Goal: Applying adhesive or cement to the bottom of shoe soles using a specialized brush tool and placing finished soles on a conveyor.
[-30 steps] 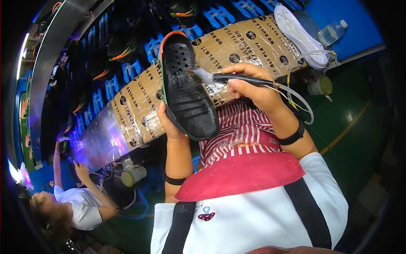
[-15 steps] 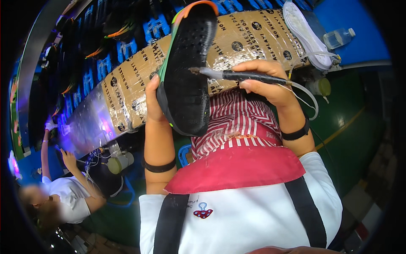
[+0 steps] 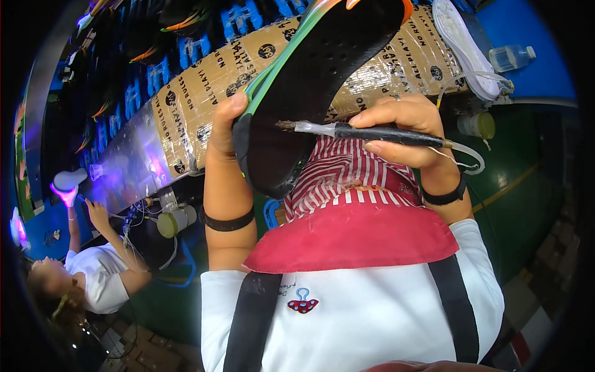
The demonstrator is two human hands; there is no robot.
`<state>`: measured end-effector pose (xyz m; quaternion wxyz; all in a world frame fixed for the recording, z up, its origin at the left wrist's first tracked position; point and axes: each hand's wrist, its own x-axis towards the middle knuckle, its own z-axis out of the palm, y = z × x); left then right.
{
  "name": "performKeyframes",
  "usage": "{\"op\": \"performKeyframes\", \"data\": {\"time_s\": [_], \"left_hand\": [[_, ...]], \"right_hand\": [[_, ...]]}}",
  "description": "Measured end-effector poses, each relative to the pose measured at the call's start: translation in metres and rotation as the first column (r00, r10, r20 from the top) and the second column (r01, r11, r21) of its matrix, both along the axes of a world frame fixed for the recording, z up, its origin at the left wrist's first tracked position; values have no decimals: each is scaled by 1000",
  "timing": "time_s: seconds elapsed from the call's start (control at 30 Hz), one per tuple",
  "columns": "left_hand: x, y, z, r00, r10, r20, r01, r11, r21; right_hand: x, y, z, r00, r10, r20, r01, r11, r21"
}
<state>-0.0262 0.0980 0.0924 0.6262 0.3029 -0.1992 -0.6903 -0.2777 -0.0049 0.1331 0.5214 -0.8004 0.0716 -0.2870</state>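
Note:
My left hand (image 3: 224,127) is closed on the left edge of a shoe upper (image 3: 310,68), gripping it near its rounded near end. Its black underside, dotted with small holes, faces me; green and orange show along the edge. The upper slants, its far end up and to the right. In my right hand (image 3: 406,121) is a glue brush (image 3: 390,134), held by its black handle like a pen. A pale hose runs from the handle's back end. The dark bristles lie over the black underside towards the near end; whether they touch is hard to tell.
Brown printed wrapping (image 3: 214,87) covers the bench behind the upper. A white shoe sole (image 3: 462,46) and a clear bottle (image 3: 512,57) lie at the far right. Lidded pots (image 3: 176,221) hang below the bench. At left, a co-worker (image 3: 102,273) holds up a pale sole (image 3: 69,180).
The upper has tilted, its far end swinging right. The brush has shifted to a spot nearer the upper's near end. At left, the co-worker's raised hand now shows a pale sole.

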Motion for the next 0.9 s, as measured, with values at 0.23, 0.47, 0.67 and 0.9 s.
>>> {"op": "performKeyframes", "data": {"time_s": [0.23,0.47,0.67,0.9], "left_hand": [[-16,4,1,955,-37,-295,10,996,-91],[-17,-11,6,965,-127,229,90,982,165],[-15,-21,4,880,-354,316,334,935,116],[-21,-22,10,894,-274,355,145,926,349]], "right_hand": [[4,5,-6,995,70,74,-67,997,-44],[14,17,-14,972,233,-18,-233,958,-168],[16,25,-18,912,388,-133,-397,916,-50],[8,14,-10,937,336,-91,-343,936,-74]]}}
